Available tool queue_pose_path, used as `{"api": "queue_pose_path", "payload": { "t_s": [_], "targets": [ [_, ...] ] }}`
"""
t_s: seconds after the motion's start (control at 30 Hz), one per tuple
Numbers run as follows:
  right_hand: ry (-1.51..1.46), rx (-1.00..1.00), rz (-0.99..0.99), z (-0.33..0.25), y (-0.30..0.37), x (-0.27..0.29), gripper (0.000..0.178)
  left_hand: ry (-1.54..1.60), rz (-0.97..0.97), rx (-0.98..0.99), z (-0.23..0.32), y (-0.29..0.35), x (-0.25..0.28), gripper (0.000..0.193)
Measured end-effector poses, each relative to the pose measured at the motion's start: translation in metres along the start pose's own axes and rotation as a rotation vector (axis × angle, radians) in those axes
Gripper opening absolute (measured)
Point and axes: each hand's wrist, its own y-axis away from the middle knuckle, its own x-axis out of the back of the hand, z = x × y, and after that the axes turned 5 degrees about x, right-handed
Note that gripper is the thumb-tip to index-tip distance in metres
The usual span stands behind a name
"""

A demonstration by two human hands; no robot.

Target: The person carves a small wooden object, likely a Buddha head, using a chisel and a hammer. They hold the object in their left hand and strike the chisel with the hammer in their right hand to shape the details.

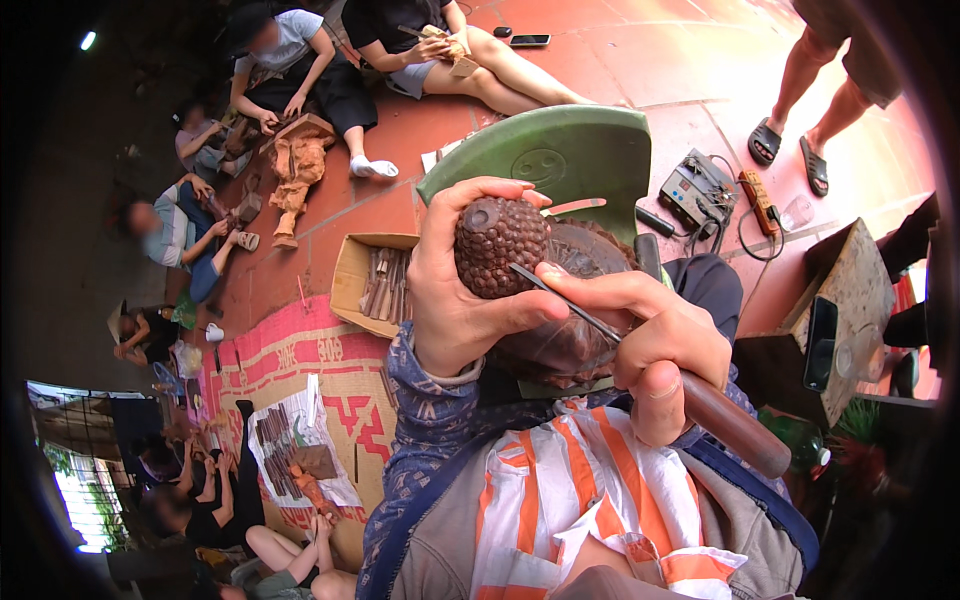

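My left hand [470, 290] is wrapped around a dark brown wood carving [500, 235], its rounded top covered in rows of small knobs. In my right hand [670, 345] is a carving chisel [735, 425] with a thick brown wooden handle. The thin metal blade slants up to the left, and its tip meets the knobs at their right edge. My right thumb and forefinger lie along the blade. Behind the knobbed part, a larger dark rounded piece of wood [585, 255] shows; whether the two are joined I cannot tell. A striped orange and white cloth [600, 480] covers my lap.
A green plastic chair [560, 140] stands just beyond the carving. To the left are a box of chisels [375, 285] and more tools on paper [300, 450] over a patterned mat. A grey electrical unit [697, 190] and a wooden stand [850, 320] are right. Several people sit around.
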Motion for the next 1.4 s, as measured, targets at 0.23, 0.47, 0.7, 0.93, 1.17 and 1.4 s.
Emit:
{"api": "queue_pose_path", "payload": {
  "t_s": [0.23,0.47,0.7,0.93,1.17,1.4],
  "targets": [
    [-0.035,0.101,-0.149,0.011,-0.015,0.015,0.038,-0.056,0.023,-0.024,0.000,0.000,-0.001,0.079],
    [-0.150,0.147,-0.312,0.032,-0.036,0.037,0.033,-0.112,0.043,-0.032,0.003,-0.001,-0.005,0.070],
    [-0.237,0.160,-0.456,0.041,-0.060,0.047,0.032,-0.145,0.083,-0.058,0.004,-0.001,-0.008,0.065],
    [-0.173,0.242,-0.509,0.040,-0.062,0.048,0.038,-0.217,0.061,-0.079,0.005,-0.002,-0.007,0.066],
    [-0.121,0.186,-0.403,0.003,-0.071,0.054,0.046,-0.185,0.016,-0.059,0.003,-0.002,-0.001,0.082],
    [-0.225,0.068,-0.355,0.021,-0.040,0.047,0.034,-0.064,0.008,-0.080,-0.004,-0.005,-0.003,0.085]
  ]
}}
